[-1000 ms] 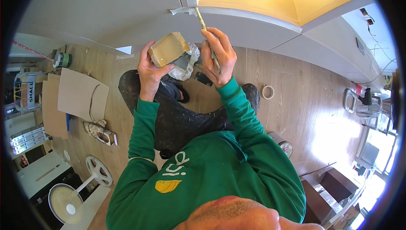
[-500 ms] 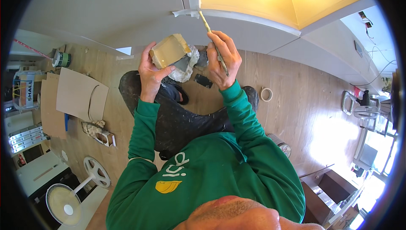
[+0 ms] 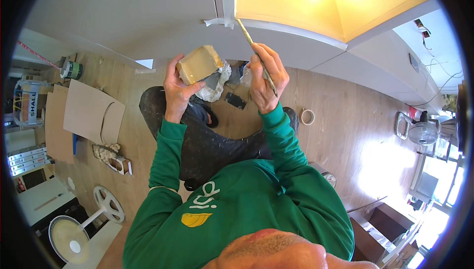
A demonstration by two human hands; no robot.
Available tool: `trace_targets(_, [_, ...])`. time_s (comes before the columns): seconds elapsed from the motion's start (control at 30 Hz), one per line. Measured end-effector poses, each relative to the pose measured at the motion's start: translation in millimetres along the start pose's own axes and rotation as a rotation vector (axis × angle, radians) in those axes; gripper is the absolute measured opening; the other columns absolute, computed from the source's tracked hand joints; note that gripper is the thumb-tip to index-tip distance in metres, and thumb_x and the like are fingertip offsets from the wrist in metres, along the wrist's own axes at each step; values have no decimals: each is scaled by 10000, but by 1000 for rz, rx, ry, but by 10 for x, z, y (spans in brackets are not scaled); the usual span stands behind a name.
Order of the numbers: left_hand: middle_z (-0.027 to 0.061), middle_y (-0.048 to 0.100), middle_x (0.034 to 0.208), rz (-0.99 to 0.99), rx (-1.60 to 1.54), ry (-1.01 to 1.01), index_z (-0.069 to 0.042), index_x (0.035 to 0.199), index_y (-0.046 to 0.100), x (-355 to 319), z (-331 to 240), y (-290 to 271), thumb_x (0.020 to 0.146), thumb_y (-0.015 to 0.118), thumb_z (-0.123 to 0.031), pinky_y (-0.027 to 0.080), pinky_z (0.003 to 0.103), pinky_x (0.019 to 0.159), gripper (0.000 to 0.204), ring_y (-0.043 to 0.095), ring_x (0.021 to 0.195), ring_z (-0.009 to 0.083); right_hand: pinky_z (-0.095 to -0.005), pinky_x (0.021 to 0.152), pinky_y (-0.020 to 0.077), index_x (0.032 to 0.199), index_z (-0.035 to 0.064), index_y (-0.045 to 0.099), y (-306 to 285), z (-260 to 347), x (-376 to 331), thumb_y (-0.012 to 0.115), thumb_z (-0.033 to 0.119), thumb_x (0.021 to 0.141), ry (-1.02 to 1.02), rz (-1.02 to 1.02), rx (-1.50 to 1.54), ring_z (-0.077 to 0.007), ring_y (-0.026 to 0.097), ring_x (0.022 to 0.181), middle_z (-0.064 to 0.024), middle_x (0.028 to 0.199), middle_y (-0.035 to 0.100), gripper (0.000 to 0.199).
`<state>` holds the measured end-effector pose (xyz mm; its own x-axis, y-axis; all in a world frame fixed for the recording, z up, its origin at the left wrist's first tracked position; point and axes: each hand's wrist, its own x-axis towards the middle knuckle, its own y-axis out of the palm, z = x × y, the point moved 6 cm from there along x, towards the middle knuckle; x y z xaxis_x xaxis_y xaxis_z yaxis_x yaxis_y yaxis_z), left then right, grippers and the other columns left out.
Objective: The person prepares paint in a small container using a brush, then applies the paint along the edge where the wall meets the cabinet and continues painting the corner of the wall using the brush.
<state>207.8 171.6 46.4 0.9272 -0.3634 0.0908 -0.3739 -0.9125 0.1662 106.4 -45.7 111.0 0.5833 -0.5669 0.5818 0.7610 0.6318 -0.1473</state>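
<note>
My left hand is closed around a small, open cut-down carton with a beige liquid inside. A thin paintbrush sits in the pinched fingers of my right hand. Its tip reaches the lower left corner of the lit, yellowish recess in a grey panelled front; I cannot tell whether it touches. Beside that corner a strip of whitish tape is stuck on. Below the carton lies a crumpled white bundle, partly hidden by it.
On the wooden floor are a dark flat piece and a roll of tape. Cardboard sheets and a fan are at the left. Open brown boxes stand at the lower right.
My right hand and the brush have shifted slightly right and down in the picture, with the tip still at the recess corner. The whole view has moved a little; both grips are unchanged.
</note>
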Motion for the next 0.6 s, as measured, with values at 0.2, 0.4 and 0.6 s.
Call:
trace_targets(0.2, [144,542,1250,8,6,12,-1,1410,392,15,4,-2,653,785,96,485,366,991,858,566,1162,242,-276,635,534,1086,-43,681,83,90,310,562,-22,896,-89,-22,15,-157,663,676,-156,1034,680,225])
trace_targets(0.4, [140,539,1293,10,-25,4,13,1428,378,-8,5,-17,661,771,107,452,363,1030,868,538,1207,241,-274,631,520,1127,-51,676,-134,82,235,558,26,936,128,-93,288,-141,648,672,-138,1044,698,237])
trace_targets(0.6, [140,536,1298,20,-34,11,12,1437,368,-16,43,-24,662,765,115,457,362,1027,877,552,1197,246,-237,592,467,1180,-44,659,-79,-38,274,533,138,997,337,-67,479,-128,640,667,-141,1018,716,287])
